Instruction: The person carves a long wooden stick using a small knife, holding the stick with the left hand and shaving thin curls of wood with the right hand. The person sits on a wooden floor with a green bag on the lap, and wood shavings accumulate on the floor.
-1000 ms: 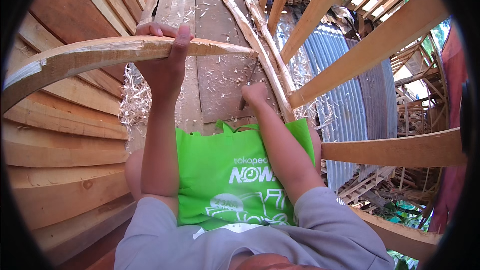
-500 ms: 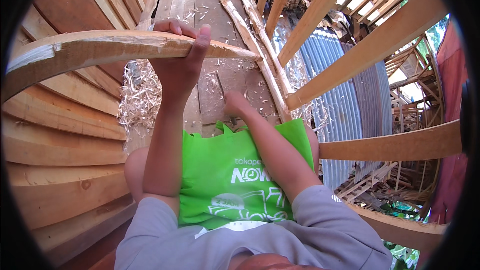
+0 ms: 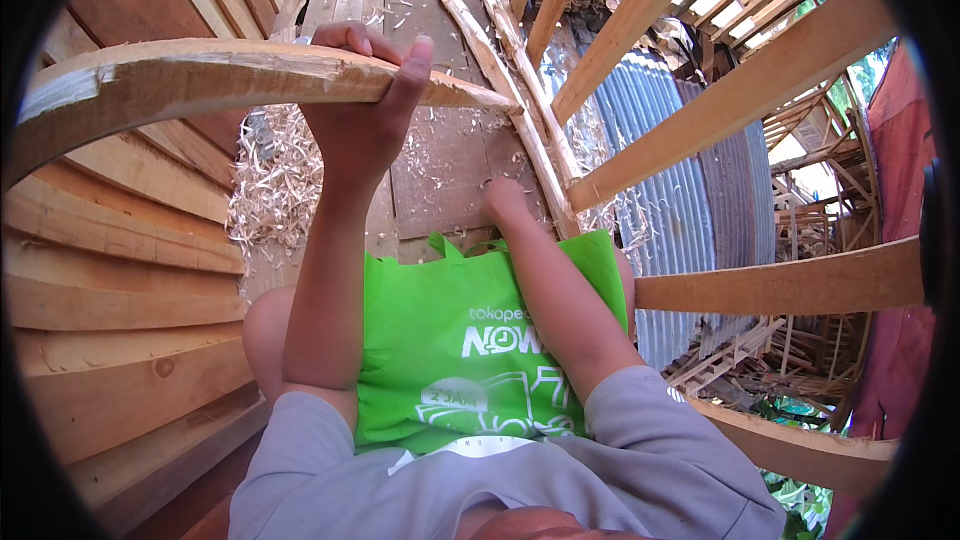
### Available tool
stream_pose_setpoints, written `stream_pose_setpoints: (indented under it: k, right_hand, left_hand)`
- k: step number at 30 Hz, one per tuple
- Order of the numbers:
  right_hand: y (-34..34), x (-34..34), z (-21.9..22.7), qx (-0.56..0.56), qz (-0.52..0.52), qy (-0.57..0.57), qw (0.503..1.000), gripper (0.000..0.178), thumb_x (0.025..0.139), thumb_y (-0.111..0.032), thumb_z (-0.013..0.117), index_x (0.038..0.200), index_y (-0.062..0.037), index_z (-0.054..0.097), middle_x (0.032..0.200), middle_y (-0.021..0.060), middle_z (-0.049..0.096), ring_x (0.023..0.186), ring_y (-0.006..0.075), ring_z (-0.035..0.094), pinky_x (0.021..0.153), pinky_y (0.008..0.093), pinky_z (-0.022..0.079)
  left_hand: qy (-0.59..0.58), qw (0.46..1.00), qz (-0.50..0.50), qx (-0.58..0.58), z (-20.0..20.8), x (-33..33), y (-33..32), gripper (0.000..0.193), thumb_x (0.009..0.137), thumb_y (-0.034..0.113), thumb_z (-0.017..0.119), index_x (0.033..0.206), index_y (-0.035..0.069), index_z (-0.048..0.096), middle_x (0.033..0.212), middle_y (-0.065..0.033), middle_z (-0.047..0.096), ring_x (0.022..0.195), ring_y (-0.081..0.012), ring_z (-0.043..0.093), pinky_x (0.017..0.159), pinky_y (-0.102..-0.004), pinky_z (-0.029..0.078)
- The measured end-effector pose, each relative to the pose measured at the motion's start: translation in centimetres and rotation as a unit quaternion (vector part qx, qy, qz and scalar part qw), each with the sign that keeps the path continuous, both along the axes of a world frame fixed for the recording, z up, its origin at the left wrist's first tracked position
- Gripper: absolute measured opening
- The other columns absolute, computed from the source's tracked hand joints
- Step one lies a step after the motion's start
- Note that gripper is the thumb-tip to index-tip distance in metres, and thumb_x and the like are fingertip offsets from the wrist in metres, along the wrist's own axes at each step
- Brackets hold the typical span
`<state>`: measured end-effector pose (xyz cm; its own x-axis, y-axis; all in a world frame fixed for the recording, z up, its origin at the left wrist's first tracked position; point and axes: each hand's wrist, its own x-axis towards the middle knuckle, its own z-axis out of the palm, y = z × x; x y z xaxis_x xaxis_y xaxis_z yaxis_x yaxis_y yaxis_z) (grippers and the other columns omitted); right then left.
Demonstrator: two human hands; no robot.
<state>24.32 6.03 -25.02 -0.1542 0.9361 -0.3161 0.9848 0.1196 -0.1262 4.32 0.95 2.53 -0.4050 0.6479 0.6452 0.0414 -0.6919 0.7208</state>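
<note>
My left hand (image 3: 360,105) is wrapped round a long strip of wood (image 3: 230,70), fingers over its far side and thumb on the near side. The strip reaches in from the left and narrows to a rough, pointed end at the right, with whittled patches on its surface. Lower and to the right, my right hand (image 3: 503,200) is closed just beyond the green bag, above the floorboards. Whatever it grips is hidden from this view. A bright green cloth bag (image 3: 420,340) is spread over my lap, below both forearms.
Curly wood shavings (image 3: 270,190) lie beside a stacked-plank wall (image 3: 120,290) on the left. Two peeled poles (image 3: 490,60) rest on the floorboards (image 3: 430,180). Wooden railing posts (image 3: 720,110) stand at the right, with corrugated metal sheets (image 3: 660,190) beyond them.
My right hand has shifted to the right and slightly farther from me. My left hand still holds the wood strip, nearly in the same place.
</note>
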Motion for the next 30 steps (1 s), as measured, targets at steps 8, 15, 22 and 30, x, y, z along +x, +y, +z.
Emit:
stream_pose_setpoints:
  k: [8,15,22,30]
  right_hand:
    - [-2.7,-5.5,3.8,-0.059,0.019,0.107,0.992,0.108,0.078,-0.016,0.071,0.15,0.0108,-0.004,0.102,0.0312,0.069,0.092,0.0385,0.071,0.083,0.0428,0.057]
    - [-2.0,-0.2,1.4,-0.106,0.025,-0.1,0.989,0.07,0.082,-0.028,0.068,0.136,0.0102,0.047,0.112,0.0229,0.07,0.1,0.0367,0.07,0.097,0.065,0.045]
    - [-2.4,-4.3,2.0,-0.128,0.192,-0.002,0.973,0.058,0.077,-0.039,0.069,0.119,0.0009,0.068,0.118,0.0231,0.068,0.11,0.0365,0.066,0.106,0.0571,0.042]
    - [-1.8,-2.8,-0.7,-0.006,0.025,0.069,0.997,0.051,0.082,-0.041,0.068,0.104,0.0046,0.073,0.107,0.0218,0.071,0.103,0.0357,0.068,0.104,0.0525,0.045]
  left_hand:
    - [0.044,0.999,0.031,0.001,-0.3,-0.8,-0.2,0.037,0.081,0.009,0.08,0.09,0.007,0.045,0.072,-0.0012,0.062,0.065,-0.0068,0.057,0.068,-0.0231,0.048]
    - [0.014,1.0,0.011,0.001,-0.3,-0.5,0.0,0.036,0.082,0.008,0.08,0.09,0.008,0.045,0.072,-0.0011,0.062,0.065,-0.0059,0.056,0.066,-0.0225,0.048]
    - [0.022,1.0,0.013,0.003,0.1,-0.4,-0.5,0.036,0.081,0.008,0.08,0.089,0.008,0.045,0.07,-0.0009,0.063,0.065,-0.0053,0.058,0.064,-0.0213,0.048]
    - [0.05,0.998,0.028,0.001,-0.3,-0.4,-0.2,0.036,0.081,0.01,0.08,0.088,0.008,0.046,0.07,-0.0006,0.062,0.064,-0.0058,0.058,0.063,-0.0218,0.048]
